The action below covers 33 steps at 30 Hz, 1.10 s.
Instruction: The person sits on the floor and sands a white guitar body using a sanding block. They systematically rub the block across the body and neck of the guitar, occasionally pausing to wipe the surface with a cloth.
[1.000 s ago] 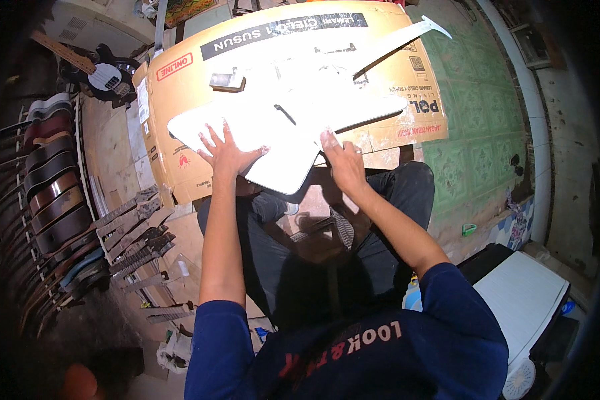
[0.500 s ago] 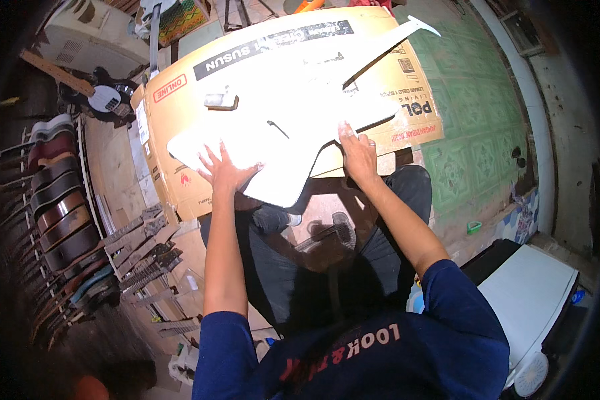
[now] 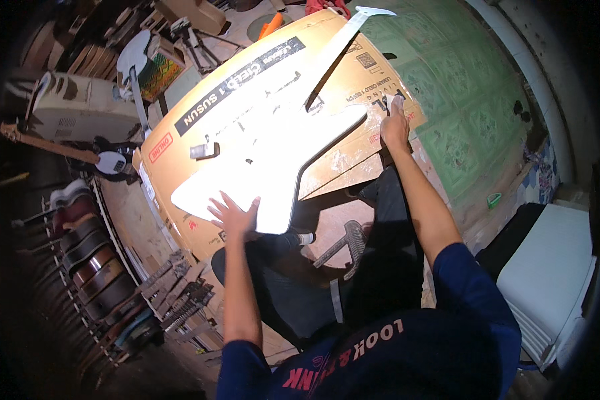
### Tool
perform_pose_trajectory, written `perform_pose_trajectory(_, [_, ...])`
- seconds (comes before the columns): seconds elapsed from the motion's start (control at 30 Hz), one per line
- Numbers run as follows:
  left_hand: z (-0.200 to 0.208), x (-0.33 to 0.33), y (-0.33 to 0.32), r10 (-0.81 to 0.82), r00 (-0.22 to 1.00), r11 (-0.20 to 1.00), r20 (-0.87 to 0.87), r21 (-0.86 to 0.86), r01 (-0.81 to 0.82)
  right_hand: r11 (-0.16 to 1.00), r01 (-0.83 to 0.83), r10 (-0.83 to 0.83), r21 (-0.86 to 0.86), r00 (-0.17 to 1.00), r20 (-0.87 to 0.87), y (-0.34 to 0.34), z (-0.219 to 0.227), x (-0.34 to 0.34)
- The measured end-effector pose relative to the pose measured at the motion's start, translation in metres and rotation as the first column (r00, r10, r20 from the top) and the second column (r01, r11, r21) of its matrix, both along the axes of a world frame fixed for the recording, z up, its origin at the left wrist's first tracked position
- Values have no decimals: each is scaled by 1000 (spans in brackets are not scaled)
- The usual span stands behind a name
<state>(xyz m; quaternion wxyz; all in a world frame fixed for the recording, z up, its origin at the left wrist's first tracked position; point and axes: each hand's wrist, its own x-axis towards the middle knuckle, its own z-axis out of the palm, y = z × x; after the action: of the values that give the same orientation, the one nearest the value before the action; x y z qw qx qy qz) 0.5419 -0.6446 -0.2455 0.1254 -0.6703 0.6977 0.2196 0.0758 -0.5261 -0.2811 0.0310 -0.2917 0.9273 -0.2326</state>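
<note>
A white electric guitar [image 3: 247,180] with an angular body lies on a flattened cardboard box [image 3: 180,123], its neck [image 3: 337,50] pointing to the far right. Strong light washes out much of its surface. My left hand [image 3: 235,217] rests flat on the near-left part of the body, fingers spread. Off the guitar's right side, above the cardboard's right edge, my right hand [image 3: 395,127] is closed, with something pale at its fingertips that is too small to name. A small grey block [image 3: 205,151] sits left of the guitar's middle.
At the left, several guitars [image 3: 90,260] hang in a rack, with another guitar [image 3: 110,162] beyond them. Wooden pieces [image 3: 183,293] are piled near my left arm. Green patterned floor [image 3: 447,127] spreads to the right, and a white case-like box [image 3: 547,273] stands near my right elbow.
My right hand has left the guitar's near edge and moved right, over the cardboard's edge. My left hand stays on the body. The whole view has shifted.
</note>
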Motion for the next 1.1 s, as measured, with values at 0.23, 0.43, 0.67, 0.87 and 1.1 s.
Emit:
perform_pose_trajectory(0.23, [-9, -96, 138, -185, 983, 918, 20, -353, 180, 794, 323, -129, -514, 917, 378, 9, 21, 45])
perform_pose_trajectory(0.43, [-1, -185, 98, -364, 927, 861, 95, -346, 374, 761, 323, -62, -562, 899, 433, 7, -11, 36])
perform_pose_trajectory(0.67, [-31, -315, 82, -593, 792, 743, -144, -476, 470, 569, 510, -49, -645, 804, 593, 1, 10, 31])
perform_pose_trajectory(0.87, [-58, -377, 62, -766, 560, 269, 315, -634, 725, 695, 365, -101, -619, 902, 420, 3, 28, 37])
perform_pose_trajectory(1.1, [-1, -250, 83, -570, 798, 790, -194, -395, 469, 796, 146, 26, -587, 961, 275, 4, 35, 55])
